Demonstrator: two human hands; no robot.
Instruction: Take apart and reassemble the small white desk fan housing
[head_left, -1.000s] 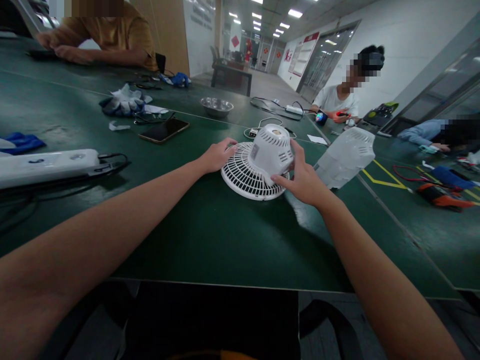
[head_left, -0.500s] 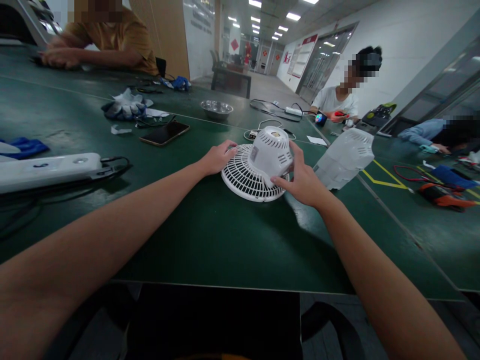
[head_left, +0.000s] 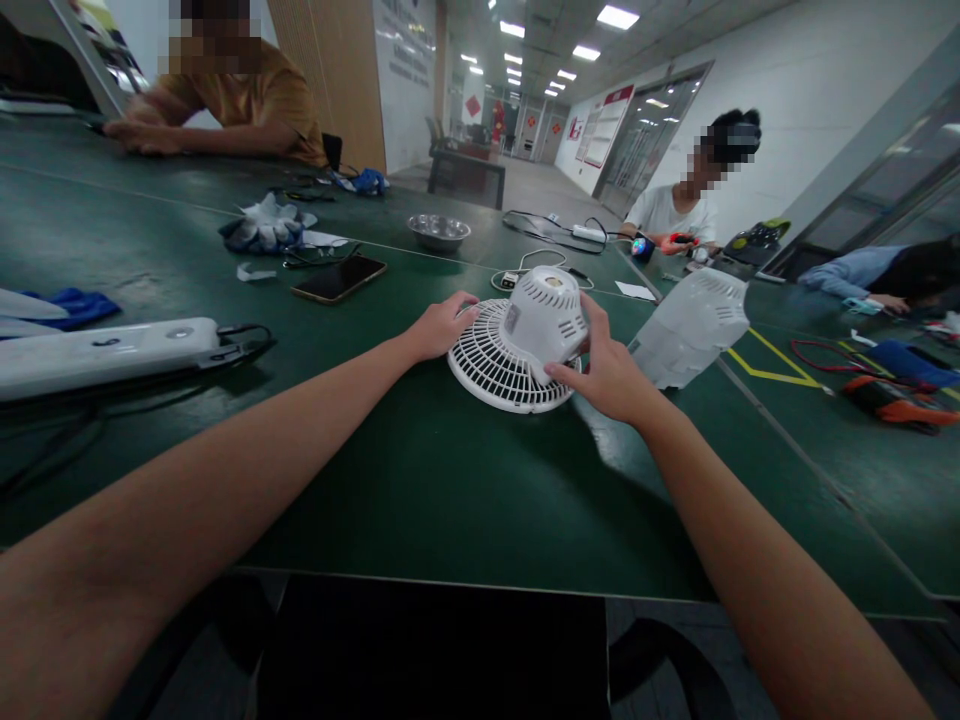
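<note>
A white fan head (head_left: 517, 385) lies grille down on the green table, its slotted motor housing pointing up. My left hand (head_left: 444, 326) grips the left rim of the grille, fingertips partly out of sight behind it. Around the right side of the housing curls my right hand (head_left: 604, 362), thumb in front and fingers at the back. Just right of that hand stands a tilted, milky-white plastic part (head_left: 694, 325) with slots near its top.
Leftward lie a phone (head_left: 340, 279), a long white device (head_left: 112, 355) with a cable, and gloves (head_left: 266, 225). A metal bowl (head_left: 439, 232) and a white cable (head_left: 551, 260) sit beyond the fan. Orange-and-black tool (head_left: 900, 400) lies far right. Several people sit around the tables.
The camera view has shifted slightly, so everything sits a little lower in the picture. Both hands keep the same hold on the fan head.
</note>
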